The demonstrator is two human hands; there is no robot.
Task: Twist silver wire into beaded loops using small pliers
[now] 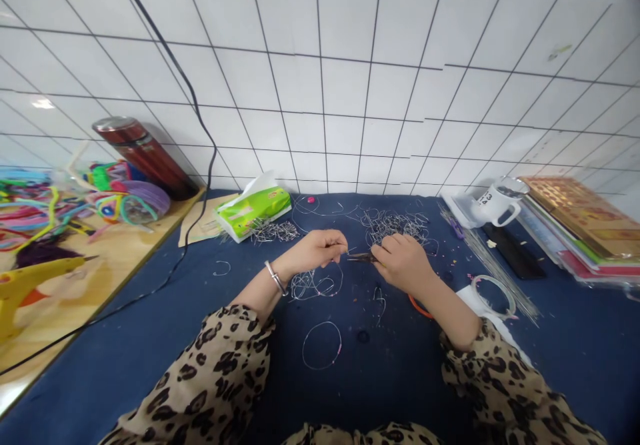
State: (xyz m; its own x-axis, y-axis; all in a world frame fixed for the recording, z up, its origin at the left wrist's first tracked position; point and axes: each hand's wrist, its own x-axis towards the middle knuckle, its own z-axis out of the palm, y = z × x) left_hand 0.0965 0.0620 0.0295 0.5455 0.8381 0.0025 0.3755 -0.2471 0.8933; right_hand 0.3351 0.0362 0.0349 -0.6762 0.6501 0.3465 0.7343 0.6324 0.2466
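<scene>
My left hand [319, 249], with a silver bangle at its wrist, pinches a piece of thin wire [353, 251]. Closed around a pair of pliers [361, 257] is my right hand [406, 263]. The dark jaws point left toward my left fingertips, at the wire; whether they grip it I cannot tell. An orange handle shows below my right wrist. Under my left hand lies a loose bundle of wire loops [307, 286]. A single wire ring [323, 345] with small pink beads rests nearer to me. Behind my right hand spreads a tangled heap of wire pieces [393, 223].
A green tissue pack [255, 210] and a small wire pile [274, 231] are at back left. A black cable [213, 158] crosses the left side near a glue gun [30, 285] and a red flask [145, 155]. To the right are a mug [500, 201], straight wires [500, 277] and books [585, 218].
</scene>
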